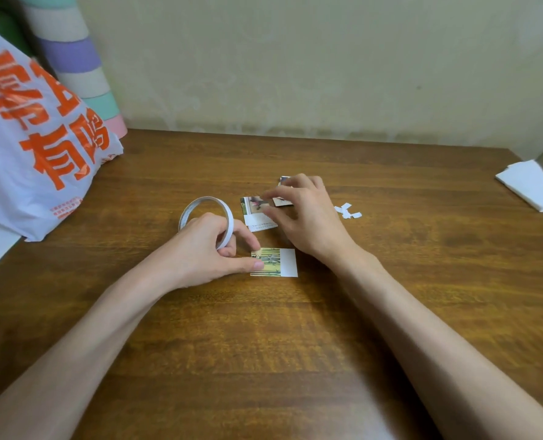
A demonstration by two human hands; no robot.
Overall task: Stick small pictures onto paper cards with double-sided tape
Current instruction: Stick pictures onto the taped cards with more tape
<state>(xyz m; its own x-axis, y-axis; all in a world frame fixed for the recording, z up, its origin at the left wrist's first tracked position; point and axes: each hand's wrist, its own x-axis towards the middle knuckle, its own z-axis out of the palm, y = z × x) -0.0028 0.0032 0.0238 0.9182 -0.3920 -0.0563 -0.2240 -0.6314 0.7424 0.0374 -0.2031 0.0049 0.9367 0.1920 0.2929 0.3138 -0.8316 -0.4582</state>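
Nearest on the table [200, 344], a card [274, 262] with a picture already on it lay flat, white strip bare at its right; left hand [206, 249] pinned its left edge with the thumb while its fingers curled through the tape roll [207, 219]. Beyond, right hand [305, 217] pinched a small picture [282, 201] between thumb and fingers, just above a second card [257, 214]. Step looked like fetching the next picture; next likely needs tape on it. Peeled backing scraps [348, 211] lay right; paper stack [532, 185] and bag [35, 147] farther off.
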